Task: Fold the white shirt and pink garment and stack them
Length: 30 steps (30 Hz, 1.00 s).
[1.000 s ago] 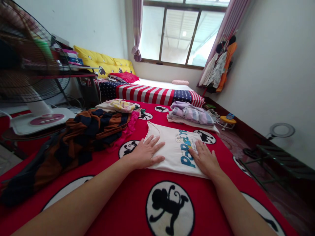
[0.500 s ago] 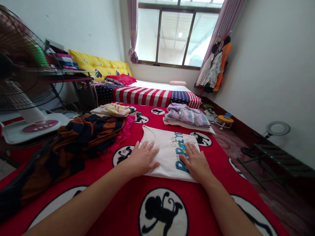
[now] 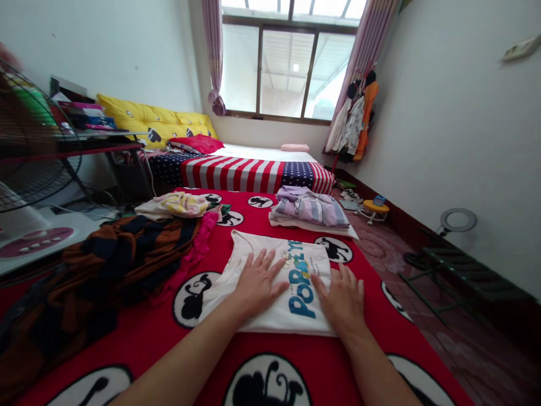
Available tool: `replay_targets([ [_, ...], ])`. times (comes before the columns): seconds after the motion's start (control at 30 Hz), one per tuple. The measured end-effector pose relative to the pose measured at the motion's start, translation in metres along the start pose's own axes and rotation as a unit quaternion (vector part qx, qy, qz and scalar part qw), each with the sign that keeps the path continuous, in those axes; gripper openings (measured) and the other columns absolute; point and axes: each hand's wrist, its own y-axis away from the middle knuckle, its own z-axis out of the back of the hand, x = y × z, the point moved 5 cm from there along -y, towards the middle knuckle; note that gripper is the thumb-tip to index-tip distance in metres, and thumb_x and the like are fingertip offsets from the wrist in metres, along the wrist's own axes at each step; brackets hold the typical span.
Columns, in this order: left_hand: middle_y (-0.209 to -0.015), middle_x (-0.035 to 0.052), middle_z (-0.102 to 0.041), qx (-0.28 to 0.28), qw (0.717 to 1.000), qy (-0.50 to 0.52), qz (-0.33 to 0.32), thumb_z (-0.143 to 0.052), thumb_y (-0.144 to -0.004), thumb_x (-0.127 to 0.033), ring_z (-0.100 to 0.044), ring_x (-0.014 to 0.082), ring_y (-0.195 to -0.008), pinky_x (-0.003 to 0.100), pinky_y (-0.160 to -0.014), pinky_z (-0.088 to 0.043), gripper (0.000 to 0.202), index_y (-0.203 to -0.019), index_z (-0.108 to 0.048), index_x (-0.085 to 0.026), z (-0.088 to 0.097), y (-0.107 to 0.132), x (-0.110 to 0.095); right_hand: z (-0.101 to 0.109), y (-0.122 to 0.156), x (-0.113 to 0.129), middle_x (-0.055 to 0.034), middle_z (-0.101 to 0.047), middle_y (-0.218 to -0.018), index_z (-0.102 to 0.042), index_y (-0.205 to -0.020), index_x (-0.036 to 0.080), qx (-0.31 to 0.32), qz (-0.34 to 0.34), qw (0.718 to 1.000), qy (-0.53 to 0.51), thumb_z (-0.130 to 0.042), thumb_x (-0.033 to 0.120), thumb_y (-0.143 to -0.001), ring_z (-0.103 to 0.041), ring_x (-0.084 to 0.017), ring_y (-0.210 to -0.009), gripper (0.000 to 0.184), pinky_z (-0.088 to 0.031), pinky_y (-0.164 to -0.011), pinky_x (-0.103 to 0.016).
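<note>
A white sleeveless top (image 3: 257, 248) with blue "POPEYE" lettering lies flat on a red blanket (image 3: 363, 270) printed with black monkey circles. My left hand (image 3: 258, 283) rests palm down on the middle of the top, fingers spread. Flat on the top's right edge lies my right hand (image 3: 341, 299), its fingers apart and partly over the lettering. Neither hand grips anything.
A heap of brown and navy striped clothes (image 3: 105, 254) with a pink piece lies at the left. A folded purple striped stack (image 3: 310, 207) sits beyond the top. A yellow-white garment (image 3: 173, 204), a fan (image 3: 25, 169), a flag-patterned bed (image 3: 249, 169) and a dark rack (image 3: 465, 270) surround the blanket.
Both hands have slid rightward across the white top, the left from its left edge to its middle. The view has shifted and tilted upward.
</note>
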Motion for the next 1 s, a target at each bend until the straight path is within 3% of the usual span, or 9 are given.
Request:
replay_targets([
  [0.2, -0.155, 0.0061, -0.024, -0.004, 1.000, 0.016, -0.001, -0.031, -0.090, -0.064, -0.016, 0.0308, -0.143, 0.057, -0.113, -0.010, 0.063, -0.145, -0.032, -0.034, 0.001, 0.002, 0.001, 0.008, 0.000, 0.002, -0.0134, -0.065, -0.105, -0.056, -0.101, 0.016, -0.013, 0.036, 0.995, -0.097, -0.049, 0.044, -0.087, -0.059, -0.029, -0.098, 0.032, -0.046, -0.081, -0.037],
  [0.33, -0.155, 0.0057, -0.024, 0.000, 1.000, 0.026, -0.002, -0.030, -0.089, -0.065, -0.015, 0.0301, -0.143, 0.057, -0.114, -0.009, 0.064, -0.145, -0.033, -0.034, 0.001, 0.001, 0.001, 0.015, 0.006, 0.005, -0.0089, -0.069, -0.090, -0.053, -0.103, 0.021, -0.014, 0.020, 0.987, -0.160, -0.046, 0.043, -0.087, -0.066, -0.029, -0.081, 0.028, -0.047, -0.065, -0.035],
  [0.47, -0.155, 0.0068, -0.024, -0.003, 0.999, 0.045, 0.001, -0.036, -0.088, -0.064, -0.014, 0.0314, -0.144, 0.059, -0.114, -0.007, 0.064, -0.144, -0.035, -0.033, 0.001, 0.002, 0.001, 0.015, 0.012, 0.014, -0.0120, -0.069, -0.106, -0.043, -0.131, 0.021, -0.012, 0.028, 0.970, -0.242, -0.042, 0.037, -0.088, -0.069, -0.032, -0.085, 0.047, -0.051, -0.068, -0.040],
  [0.57, -0.154, 0.0080, -0.027, 0.020, 0.993, 0.106, -0.045, -0.052, -0.083, -0.060, -0.017, 0.0337, -0.142, 0.059, -0.113, -0.012, 0.066, -0.141, -0.041, -0.032, 0.010, 0.001, 0.009, 0.015, 0.010, 0.017, -0.0102, -0.064, -0.122, -0.041, -0.138, 0.023, 0.006, 0.060, 0.932, -0.358, -0.046, 0.033, -0.085, -0.065, -0.029, -0.103, 0.054, -0.052, -0.084, -0.042],
  [0.67, -0.139, 0.0087, -0.051, 0.011, 0.971, 0.233, -0.057, -0.056, -0.084, -0.050, -0.044, 0.0267, -0.131, 0.043, -0.109, -0.034, 0.050, -0.127, -0.058, -0.025, 0.032, -0.002, 0.040, 0.028, 0.000, 0.012, -0.0085, -0.065, -0.122, -0.060, -0.122, 0.020, 0.031, 0.026, 0.873, -0.485, -0.056, 0.037, -0.081, -0.060, -0.028, -0.113, 0.045, -0.051, -0.093, -0.040],
  [0.73, -0.124, 0.0085, -0.064, -0.095, 0.957, 0.274, 0.015, -0.050, -0.089, -0.040, -0.057, 0.0212, -0.117, 0.034, -0.102, -0.043, 0.039, -0.119, -0.064, -0.020, 0.051, -0.003, 0.079, 0.048, -0.010, 0.009, -0.0085, -0.068, -0.117, -0.064, -0.118, 0.019, 0.041, -0.019, 0.846, -0.532, -0.065, 0.040, -0.075, -0.064, -0.028, -0.106, 0.048, -0.056, -0.085, -0.038],
  [0.8, -0.116, 0.0092, -0.067, -0.223, 0.937, 0.242, 0.119, -0.047, -0.090, -0.031, -0.060, 0.0210, -0.111, 0.035, -0.100, -0.044, 0.034, -0.115, -0.064, -0.017, 0.064, 0.004, 0.118, 0.077, -0.022, 0.015, -0.0077, -0.069, -0.112, -0.064, -0.120, 0.022, 0.045, -0.039, 0.832, -0.552, -0.071, 0.039, -0.070, -0.069, -0.028, -0.093, 0.053, -0.060, -0.070, -0.036],
  [0.87, -0.113, 0.0103, -0.067, -0.288, 0.919, 0.195, 0.189, -0.046, -0.088, -0.024, -0.061, 0.0220, -0.108, 0.036, -0.099, -0.044, 0.031, -0.112, -0.064, -0.015, 0.066, 0.012, 0.143, 0.106, -0.038, 0.030, -0.0071, -0.072, -0.105, -0.064, -0.120, 0.024, 0.052, -0.034, 0.819, -0.571, -0.073, 0.037, -0.068, -0.072, -0.026, -0.078, 0.055, -0.060, -0.059, -0.033],
  [1.0, -0.110, 0.0098, -0.067, -0.269, 0.935, 0.144, 0.179, -0.045, -0.088, -0.022, -0.061, 0.0218, -0.105, 0.035, -0.097, -0.045, 0.030, -0.111, -0.064, -0.015, 0.053, 0.016, 0.147, 0.153, -0.081, 0.079, -0.0055, -0.074, -0.092, -0.067, -0.116, 0.022, 0.058, 0.035, 0.808, -0.585, -0.074, 0.030, -0.067, -0.070, -0.021, -0.065, 0.049, -0.059, -0.054, -0.030],
])
